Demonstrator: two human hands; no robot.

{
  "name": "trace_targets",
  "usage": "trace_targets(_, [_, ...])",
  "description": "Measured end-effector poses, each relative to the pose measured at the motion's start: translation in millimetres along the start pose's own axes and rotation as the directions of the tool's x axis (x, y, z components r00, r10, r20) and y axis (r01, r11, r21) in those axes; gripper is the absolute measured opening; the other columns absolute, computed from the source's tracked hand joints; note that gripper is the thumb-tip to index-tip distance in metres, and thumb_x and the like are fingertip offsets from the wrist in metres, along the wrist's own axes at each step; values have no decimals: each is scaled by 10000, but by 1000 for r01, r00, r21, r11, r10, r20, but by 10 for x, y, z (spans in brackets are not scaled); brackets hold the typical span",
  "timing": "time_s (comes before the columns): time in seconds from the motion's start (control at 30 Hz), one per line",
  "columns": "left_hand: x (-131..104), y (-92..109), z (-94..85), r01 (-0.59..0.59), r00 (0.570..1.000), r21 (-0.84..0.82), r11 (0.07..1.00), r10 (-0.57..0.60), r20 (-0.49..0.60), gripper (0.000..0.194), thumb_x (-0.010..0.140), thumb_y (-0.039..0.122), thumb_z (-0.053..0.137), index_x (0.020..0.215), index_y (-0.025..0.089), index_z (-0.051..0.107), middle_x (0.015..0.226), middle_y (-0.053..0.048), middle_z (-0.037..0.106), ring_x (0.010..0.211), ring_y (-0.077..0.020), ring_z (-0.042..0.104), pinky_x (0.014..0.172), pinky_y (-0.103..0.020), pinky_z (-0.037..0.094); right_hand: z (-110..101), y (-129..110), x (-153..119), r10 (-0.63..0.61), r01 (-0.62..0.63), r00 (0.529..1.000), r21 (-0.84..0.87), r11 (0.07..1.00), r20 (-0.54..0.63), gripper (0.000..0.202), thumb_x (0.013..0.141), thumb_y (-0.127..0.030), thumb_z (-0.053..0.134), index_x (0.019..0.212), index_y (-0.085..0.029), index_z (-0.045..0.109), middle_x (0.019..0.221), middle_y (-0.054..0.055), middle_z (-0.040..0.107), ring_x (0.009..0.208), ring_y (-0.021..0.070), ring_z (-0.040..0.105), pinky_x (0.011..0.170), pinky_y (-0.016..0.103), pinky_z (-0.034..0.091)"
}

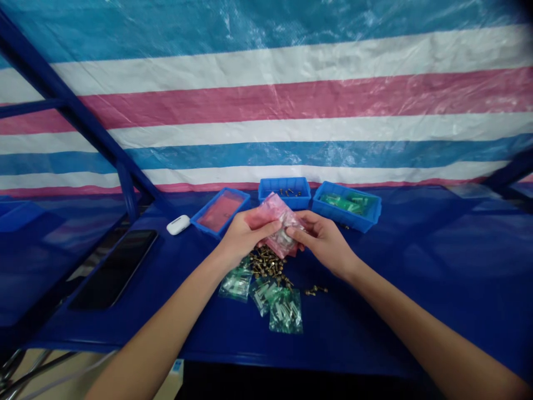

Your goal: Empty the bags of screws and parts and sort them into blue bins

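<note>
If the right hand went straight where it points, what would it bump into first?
Past the pink bag it holds, the right hand would probably bump the left hand first, though depth is hard to judge.

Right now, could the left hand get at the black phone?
Probably yes: the left hand would need to release the pink bag first, but nothing tall seems to block its way to the phone.

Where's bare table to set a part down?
Widest: glossy blue tabletop, right of the rightmost rectangular blue plastic bin, beyond the right forearm. Smaller: between the flat black phone and left forearm. Crowded: just below the left hand and right hand, with brass-coloured metal fittings and green-tinted transparent plastic bags.
</note>
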State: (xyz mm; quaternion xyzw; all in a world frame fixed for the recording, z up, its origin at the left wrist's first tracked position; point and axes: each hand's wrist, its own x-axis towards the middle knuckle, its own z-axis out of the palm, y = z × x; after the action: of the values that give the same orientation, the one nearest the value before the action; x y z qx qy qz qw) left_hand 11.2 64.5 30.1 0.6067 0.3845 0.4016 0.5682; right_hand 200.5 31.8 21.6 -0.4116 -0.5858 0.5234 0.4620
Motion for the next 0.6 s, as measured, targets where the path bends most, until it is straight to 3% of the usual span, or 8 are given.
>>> trace_targets(0.17, [20,-22,-89,-18,996,33,999,21,-81,208,727,338,767,793,156,690,690,-29,675,553,-117,582,490,-228,442,-53,-19,-3,42,-40,998,49,998,-39,286,767,-428,707,885,-175,645,766,1,654,628,122,577,567,251,455])
trace_targets(0.3, [15,-26,-77,1,1000,76,997,-2,8,235,706,321,781,855,153,711,782,-58,719,652,-154,651,599,-274,527,-103,8,18,10,-4,981,30,1000,-192,284,783,-442,694,843,-168,647,695,-15,611,590,106,528,552,239,426])
trace_targets(0.43, [6,3,-45,-20,998,116,993,13,67,288,757,349,735,966,152,716,935,-89,738,791,-200,689,727,-334,556,-115,15,35,-39,34,985,-31,999,-168,282,799,-441,680,876,-171,658,713,-7,616,593,109,513,542,239,411])
trace_targets(0.53, [14,85,-242,-101,986,302,948,135,-94,296,791,394,693,967,157,720,967,-87,737,849,-227,683,756,-347,548,-131,-15,47,-56,51,981,-36,998,-188,315,827,-467,639,958,-182,664,725,1,626,598,117,522,529,237,406])
trace_targets(0.57, [17,122,-361,-133,952,413,901,232,-200,299,799,398,682,979,163,717,976,-82,735,875,-235,677,781,-351,540,-143,-27,53,-67,61,977,-36,997,-202,320,837,-472,626,969,-182,663,739,6,631,603,118,526,528,236,405])
trace_targets(0.6, [21,160,-495,-136,883,559,818,355,-306,292,808,396,669,987,169,711,974,-76,732,888,-239,668,804,-356,528,-156,-37,58,-80,73,972,-39,997,-219,321,845,-475,614,961,-180,663,749,11,635,601,116,525,524,234,400])
